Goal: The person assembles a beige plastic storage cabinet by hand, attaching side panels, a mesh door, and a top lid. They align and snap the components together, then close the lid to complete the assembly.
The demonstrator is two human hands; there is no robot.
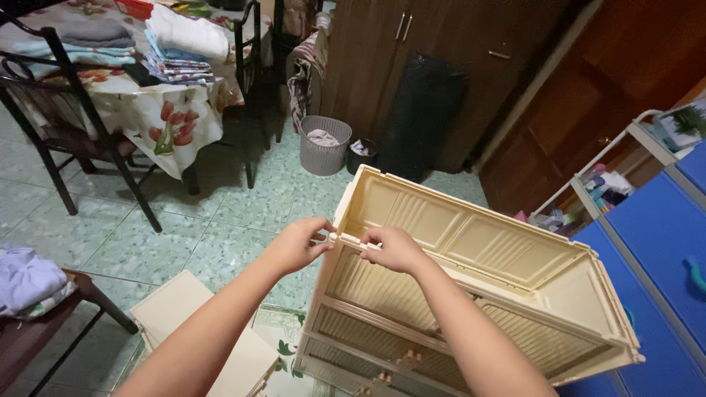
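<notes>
**Here: two hands at the corner of a cream plastic cabinet**

Both of the person's hands meet at the upper left corner of a cream plastic cabinet [471,279], which stands tilted on the green speckled floor [220,213] just beside a blue drawer unit [662,250]. The left hand [298,244] pinches the corner edge from outside, thumb and forefinger closed on the rim. The right hand [393,248] curls over the same top edge from the inner side, fingers bent and gripping the plastic. The cabinet's top is open; ribbed panels line its back wall, and small knobs show on its lower front. A flat cream panel [195,331] lies on the floor under the left forearm. Farther off stand a grey basket [325,145], a table with folded cloths [147,81] and dark wooden doors [441,66].
</notes>
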